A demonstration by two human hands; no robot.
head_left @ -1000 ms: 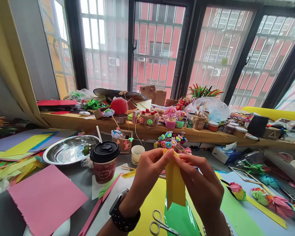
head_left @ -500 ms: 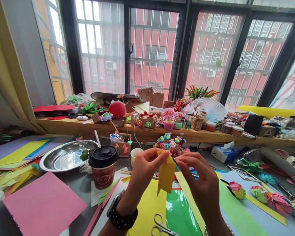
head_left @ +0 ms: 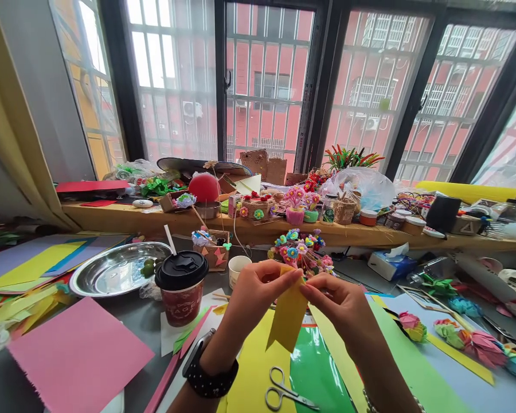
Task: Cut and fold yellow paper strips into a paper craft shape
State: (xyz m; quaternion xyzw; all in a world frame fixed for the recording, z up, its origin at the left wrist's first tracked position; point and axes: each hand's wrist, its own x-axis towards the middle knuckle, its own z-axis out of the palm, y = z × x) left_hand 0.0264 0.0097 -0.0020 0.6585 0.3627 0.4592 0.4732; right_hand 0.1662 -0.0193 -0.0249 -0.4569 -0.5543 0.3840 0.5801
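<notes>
Between my two hands hangs a yellow paper strip [head_left: 287, 318] whose lower end is cut in a V-shaped notch. My left hand [head_left: 262, 289] pinches its top edge with thumb and fingers. At the upper right corner of the strip, my right hand [head_left: 333, 298] has thumb and fingertips closed on the paper, close to the left fingertips. Small scissors [head_left: 284, 391] lie below the strip, across yellow paper [head_left: 258, 367] and a glossy green sheet [head_left: 320, 367].
A lidded cup with a straw [head_left: 183, 295] stands left of my hands, before a metal tray [head_left: 112, 289]. Pink paper [head_left: 83, 358] lies at lower left. Crepe paper flowers [head_left: 413, 327] rest at right. Crowded crafts line the window ledge [head_left: 167, 221]; crocheted flowers [head_left: 298, 252] stand behind my hands.
My right hand has moved left and its fingertips have closed on the strip's top corner. The strip has turned and now faces me more flatly, its notched end in view.
</notes>
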